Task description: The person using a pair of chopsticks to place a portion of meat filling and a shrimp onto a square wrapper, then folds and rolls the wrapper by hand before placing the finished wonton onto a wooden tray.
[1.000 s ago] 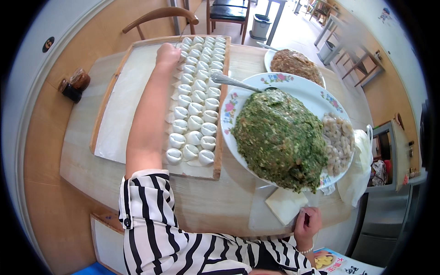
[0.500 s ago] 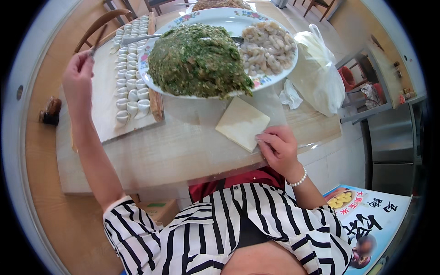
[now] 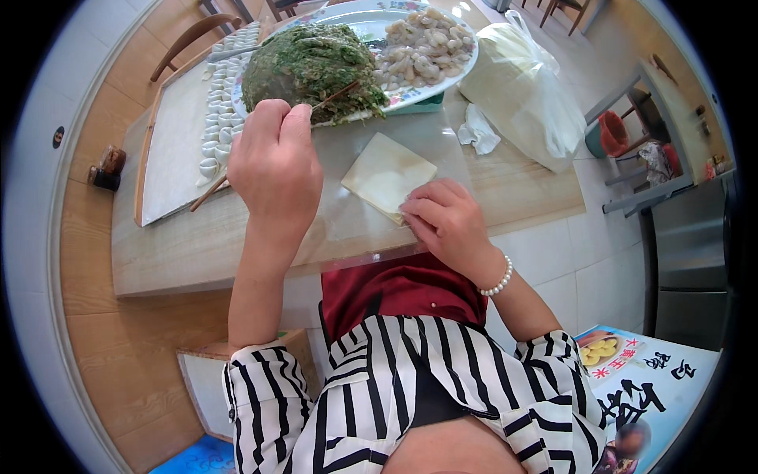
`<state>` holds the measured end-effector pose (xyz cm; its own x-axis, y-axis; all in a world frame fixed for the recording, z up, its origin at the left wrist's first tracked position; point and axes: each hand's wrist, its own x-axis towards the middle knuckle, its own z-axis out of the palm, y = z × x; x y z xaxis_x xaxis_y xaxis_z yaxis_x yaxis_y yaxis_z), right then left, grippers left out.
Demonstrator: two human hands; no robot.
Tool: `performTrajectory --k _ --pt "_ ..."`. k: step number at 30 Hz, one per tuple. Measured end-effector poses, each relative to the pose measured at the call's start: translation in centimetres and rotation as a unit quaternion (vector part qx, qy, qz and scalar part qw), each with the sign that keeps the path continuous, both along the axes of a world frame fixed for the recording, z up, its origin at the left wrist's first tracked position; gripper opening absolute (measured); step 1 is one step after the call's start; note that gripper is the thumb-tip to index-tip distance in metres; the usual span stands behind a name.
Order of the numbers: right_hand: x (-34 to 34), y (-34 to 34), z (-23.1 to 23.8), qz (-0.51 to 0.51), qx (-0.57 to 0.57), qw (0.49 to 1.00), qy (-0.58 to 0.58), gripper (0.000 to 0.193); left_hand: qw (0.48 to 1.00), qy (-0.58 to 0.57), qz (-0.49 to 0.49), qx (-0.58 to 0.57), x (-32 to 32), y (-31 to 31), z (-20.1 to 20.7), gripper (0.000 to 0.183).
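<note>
My left hand point(image 3: 276, 170) is closed around a thin brown stick point(image 3: 208, 194). The stick slants through my fist, and its far tip lies against a mound of green-flecked minced filling point(image 3: 304, 67). This filling sits on the left of a large floral oval plate point(image 3: 412, 98), beside a heap of peeled shrimp point(image 3: 426, 49). Below the plate is a square stack of pale dough wrappers point(image 3: 387, 174) on the table. My right hand point(image 3: 450, 221) pinches the stack's near right corner between thumb and fingers.
A wood-edged board point(image 3: 175, 146) with rows of folded dumplings point(image 3: 208, 167) stands at the left. Right of the plate are a crumpled tissue point(image 3: 478, 130) and a white plastic bag point(image 3: 517, 87). The table's front edge point(image 3: 371, 259) runs just before me. A spoon handle point(image 3: 233, 53) rests by the filling.
My left hand has swung from the far left, over the dumpling board, rightward to the filling, bringing the stick against it. My right hand stays at the wrapper corner. The view has shifted slightly.
</note>
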<state>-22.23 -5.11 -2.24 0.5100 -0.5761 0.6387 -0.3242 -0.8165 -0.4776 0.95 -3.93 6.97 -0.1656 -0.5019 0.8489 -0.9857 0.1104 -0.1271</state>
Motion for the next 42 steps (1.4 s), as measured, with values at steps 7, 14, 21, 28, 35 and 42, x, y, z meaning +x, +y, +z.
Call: performTrajectory --k 7,14,21,28,35,42 --pt "0.0 -0.4 -0.6 -0.01 0.013 1.0 -0.027 0.01 1.0 -0.01 -0.013 0.024 -0.7 -0.2 -0.9 0.012" --pt "0.0 0.0 -0.3 -0.013 -0.003 1.0 -0.009 0.014 0.999 0.022 -0.033 -0.016 -0.4 -1.3 -0.6 0.014" --pt "0.0 -0.1 -0.6 -0.008 -0.009 1.0 -0.012 0.017 0.994 0.053 -0.089 0.028 -0.5 -1.0 -1.8 0.017" --pt "-0.1 0.1 -1.3 -0.021 -0.035 0.999 -0.019 0.018 0.954 0.198 -0.137 0.18 -1.5 4.2 -7.4 0.015" --pt "-0.2 0.0 -1.2 -0.033 -0.06 0.998 -0.002 0.02 0.925 0.281 -0.154 0.204 -1.4 4.4 -7.2 0.014" --pt "-0.1 0.3 -0.9 -0.034 -0.045 0.998 -0.001 0.017 0.945 0.183 -0.155 0.223 -0.7 3.5 -7.3 0.016"
